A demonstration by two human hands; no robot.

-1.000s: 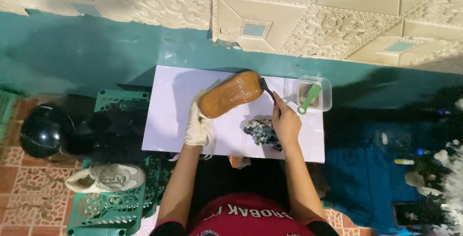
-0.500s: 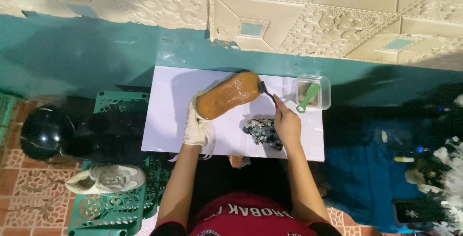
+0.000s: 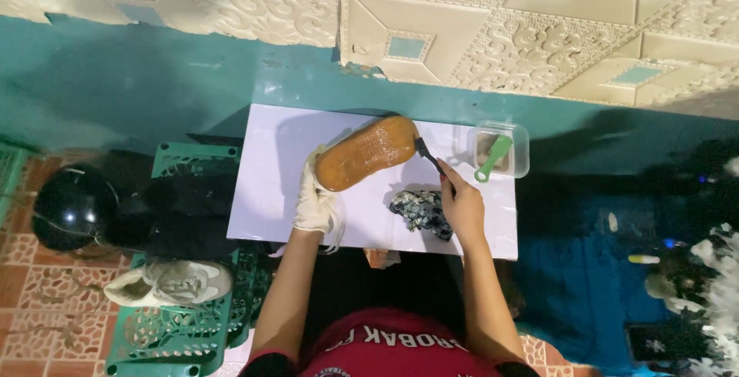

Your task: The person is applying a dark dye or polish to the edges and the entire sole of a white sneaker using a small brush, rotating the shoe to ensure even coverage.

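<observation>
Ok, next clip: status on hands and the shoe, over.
Left hand, gloved, grips shoe sole up. Right hand holds brush at the sole's edge. Rag beside right hand; tub with green brush beyond. Nothing blocking.

Orange-brown dotted shoe sole [image 3: 366, 152] (green-handled brush [image 3: 493, 159])

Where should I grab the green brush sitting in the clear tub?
Take the green brush by its handle end, which leans out over the near rim of the clear tub. Come from the near, right-hand side; its head lies inside the tub.
</observation>
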